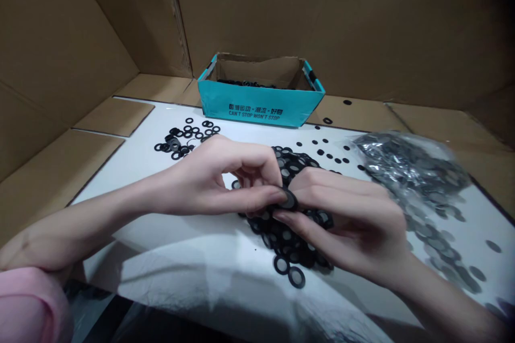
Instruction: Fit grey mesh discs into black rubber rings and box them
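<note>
In the head view, my left hand [237,171] and my right hand [358,214] meet over the middle of the table. Between their fingertips they pinch one black washer with a grey centre [288,200]; the left thumb lies across its edge. The right fingers curl round its far side, partly hiding it. Below and behind my hands spreads a pile of similar black washers with grey centres [287,249]. Two of these, a loose washer [296,277] among them, lie at the near edge of the pile.
A turquoise cardboard box [261,106] with dark pieces inside stands at the back. Open black rings [196,131] lie at the left. Small black discs [329,156], a clear plastic bag [410,163] of dark pieces and grey discs [436,246] are at the right. Cardboard walls [341,27] enclose the table.
</note>
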Demonstrator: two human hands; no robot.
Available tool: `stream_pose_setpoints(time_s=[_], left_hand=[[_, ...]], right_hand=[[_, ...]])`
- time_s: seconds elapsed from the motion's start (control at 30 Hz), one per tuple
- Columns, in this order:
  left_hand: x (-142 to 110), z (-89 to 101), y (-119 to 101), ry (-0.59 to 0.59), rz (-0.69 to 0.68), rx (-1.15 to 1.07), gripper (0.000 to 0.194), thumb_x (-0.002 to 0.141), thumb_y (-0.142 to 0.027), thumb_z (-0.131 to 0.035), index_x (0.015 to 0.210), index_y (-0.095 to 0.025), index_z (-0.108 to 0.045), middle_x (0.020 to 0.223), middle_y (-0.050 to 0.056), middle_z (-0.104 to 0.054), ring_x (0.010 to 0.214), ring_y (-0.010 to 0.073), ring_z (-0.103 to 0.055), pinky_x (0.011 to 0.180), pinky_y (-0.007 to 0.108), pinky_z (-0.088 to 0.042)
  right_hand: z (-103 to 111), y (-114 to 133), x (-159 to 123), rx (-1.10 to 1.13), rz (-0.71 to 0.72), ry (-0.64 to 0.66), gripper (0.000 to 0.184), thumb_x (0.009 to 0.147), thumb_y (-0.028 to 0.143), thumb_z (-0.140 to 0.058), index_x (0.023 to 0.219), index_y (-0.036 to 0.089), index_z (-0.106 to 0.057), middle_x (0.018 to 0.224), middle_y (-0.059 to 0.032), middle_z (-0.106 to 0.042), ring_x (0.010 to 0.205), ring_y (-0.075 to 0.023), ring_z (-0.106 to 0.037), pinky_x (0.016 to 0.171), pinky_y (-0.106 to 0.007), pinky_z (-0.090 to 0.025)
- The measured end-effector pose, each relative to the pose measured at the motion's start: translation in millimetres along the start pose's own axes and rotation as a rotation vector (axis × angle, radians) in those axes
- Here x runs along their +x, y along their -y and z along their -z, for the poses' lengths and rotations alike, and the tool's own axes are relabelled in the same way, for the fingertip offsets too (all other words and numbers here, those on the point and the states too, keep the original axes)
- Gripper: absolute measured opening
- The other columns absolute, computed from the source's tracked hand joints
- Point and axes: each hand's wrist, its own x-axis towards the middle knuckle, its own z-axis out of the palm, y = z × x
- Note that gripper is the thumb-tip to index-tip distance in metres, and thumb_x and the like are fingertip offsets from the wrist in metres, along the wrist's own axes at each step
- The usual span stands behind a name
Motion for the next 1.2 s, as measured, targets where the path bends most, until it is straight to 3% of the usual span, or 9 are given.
stream_pose_setpoints(time_s=[0.17,0.4,0.57,0.7,0.87,1.2], left_hand=[[-1,1.3,0,0.011,-0.013,0.022,0.010,0.088,-0.015,-0.059,0.078,-0.011,-0.060,0.067,0.000,-0.066,0.057,0.0044,-0.059,0.055,0.012,-0.046],[0,10.1,-2,0.121,-0.031,0.083,0.009,0.086,-0.013,-0.059,0.077,-0.012,-0.060,0.065,0.000,-0.064,0.057,0.0047,-0.058,0.055,0.012,-0.046],[1,12.6,-3,0.164,0.000,0.134,0.009,0.085,-0.012,-0.058,0.077,-0.015,-0.059,0.064,-0.002,-0.065,0.056,0.0040,-0.058,0.055,0.011,-0.043],[1,10.1,-2,0.148,0.019,0.168,0.008,0.083,-0.010,-0.058,0.078,-0.015,-0.061,0.064,-0.003,-0.064,0.057,0.0043,-0.057,0.057,0.012,-0.044],[0,5.0,-1,0.053,0.013,0.158,0.005,0.085,-0.015,-0.060,0.081,-0.013,-0.062,0.068,-0.001,-0.064,0.060,0.0053,-0.056,0.059,0.013,-0.044],[-2,1.8,-2,0.047,0.008,0.131,0.010,0.092,-0.017,-0.052,0.085,-0.011,-0.056,0.065,0.001,-0.066,0.057,0.0055,-0.060,0.055,0.013,-0.043]], right_hand=[[2,0,0,0.017,-0.015,0.015,0.013,0.083,0.009,-0.062,0.074,0.018,-0.060,0.063,-0.0021,-0.063,0.058,-0.0107,-0.055,0.053,-0.024,-0.045],[0,-3,0,0.112,-0.019,0.053,0.017,0.081,0.007,-0.062,0.070,0.017,-0.056,0.063,-0.0010,-0.062,0.058,-0.0101,-0.054,0.054,-0.024,-0.044],[0,-6,1,-0.007,0.047,0.055,0.011,0.083,0.010,-0.062,0.076,0.018,-0.058,0.065,-0.0019,-0.063,0.059,-0.0110,-0.053,0.055,-0.025,-0.044],[4,-7,3,-0.133,0.077,0.087,0.006,0.086,0.013,-0.059,0.083,0.018,-0.060,0.069,-0.0031,-0.065,0.063,-0.0123,-0.055,0.059,-0.027,-0.046],[3,-11,1,-0.179,0.087,0.108,0.014,0.089,0.012,-0.052,0.077,0.018,-0.056,0.065,-0.0029,-0.060,0.060,-0.0124,-0.051,0.055,-0.027,-0.042],[3,-11,-1,0.008,-0.004,0.050,0.015,0.085,0.007,-0.054,0.074,0.017,-0.057,0.064,-0.0031,-0.058,0.059,-0.0111,-0.051,0.053,-0.026,-0.043]])
